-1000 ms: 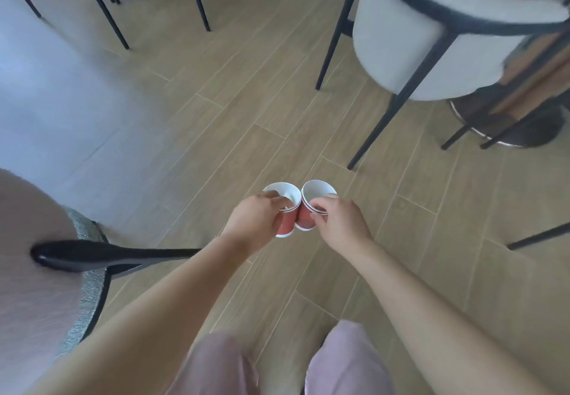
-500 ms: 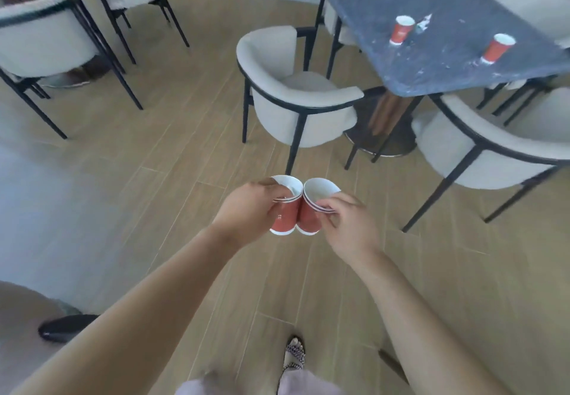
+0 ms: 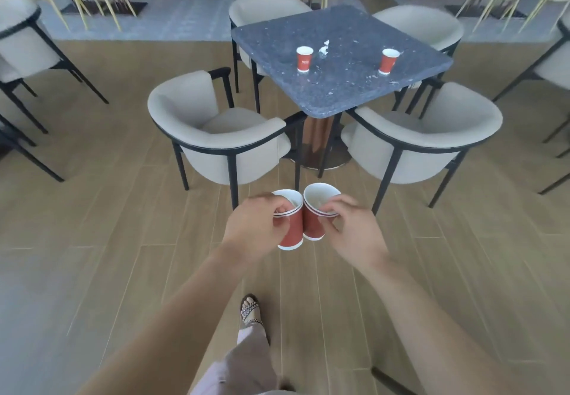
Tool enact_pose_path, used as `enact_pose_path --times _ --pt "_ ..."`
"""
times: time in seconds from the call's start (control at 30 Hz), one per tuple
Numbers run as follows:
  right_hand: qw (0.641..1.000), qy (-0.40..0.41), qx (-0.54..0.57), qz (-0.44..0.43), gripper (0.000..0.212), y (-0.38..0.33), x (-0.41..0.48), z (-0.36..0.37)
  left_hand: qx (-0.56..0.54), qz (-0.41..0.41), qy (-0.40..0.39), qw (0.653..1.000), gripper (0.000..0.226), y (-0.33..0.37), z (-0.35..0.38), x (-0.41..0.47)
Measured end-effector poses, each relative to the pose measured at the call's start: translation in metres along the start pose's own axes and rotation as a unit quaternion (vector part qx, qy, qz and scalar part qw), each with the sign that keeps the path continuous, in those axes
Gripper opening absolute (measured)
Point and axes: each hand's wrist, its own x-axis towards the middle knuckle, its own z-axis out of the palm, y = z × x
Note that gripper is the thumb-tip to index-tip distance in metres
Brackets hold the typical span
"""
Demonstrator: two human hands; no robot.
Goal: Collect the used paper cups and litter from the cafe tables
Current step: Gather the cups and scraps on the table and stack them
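My left hand (image 3: 256, 229) grips a stack of red paper cups (image 3: 292, 231) by the rim and side. My right hand (image 3: 351, 234) pinches the rim of a second red cup stack (image 3: 313, 225), and the two stacks touch over the wooden floor. Ahead stands a dark speckled table (image 3: 339, 86). On it are a red paper cup (image 3: 304, 59) at the left, another red cup (image 3: 388, 61) at the right, and crumpled white litter (image 3: 324, 47) between them towards the back.
Several beige armchairs with black frames surround the table: one at near left (image 3: 216, 135), one at near right (image 3: 431, 138), two behind. More chairs stand at the left edge (image 3: 21, 42) and right edge. My sandalled foot (image 3: 251, 309) is on the floor below.
The view has lifted from the floor to the table ahead, which is now fully in sight and nearer. Both hands keep the same hold on the cup stacks.
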Motion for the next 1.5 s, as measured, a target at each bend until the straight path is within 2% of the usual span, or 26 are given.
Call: enact_pose_path --times 0.2,0.5,0.7,1.2,1.5 --pt "1.000 -0.014 0.006 0.015 0.008 0.024 0.076 0.022 -0.008 -0.002 -0.013 1.000 0.019 -0.033 0.004 0.087" --pt "0.999 0.015 -0.002 0.052 0.008 0.052 0.218 0.033 -0.029 0.060 -0.036 0.997 0.015 -0.056 -0.015 0.248" --pt "0.996 0.044 -0.022 0.077 0.005 0.098 0.282 0.016 -0.042 0.103 -0.039 0.993 0.015 -0.041 0.007 0.339" --pt "0.995 0.058 -0.028 0.078 0.007 0.249 0.466 -0.045 -0.017 0.134 -0.075 0.988 0.012 0.025 0.085 0.572" --pt "0.995 0.013 -0.023 0.100 0.007 0.301 0.559 -0.033 0.001 0.116 -0.110 0.987 0.012 0.010 0.105 0.672"
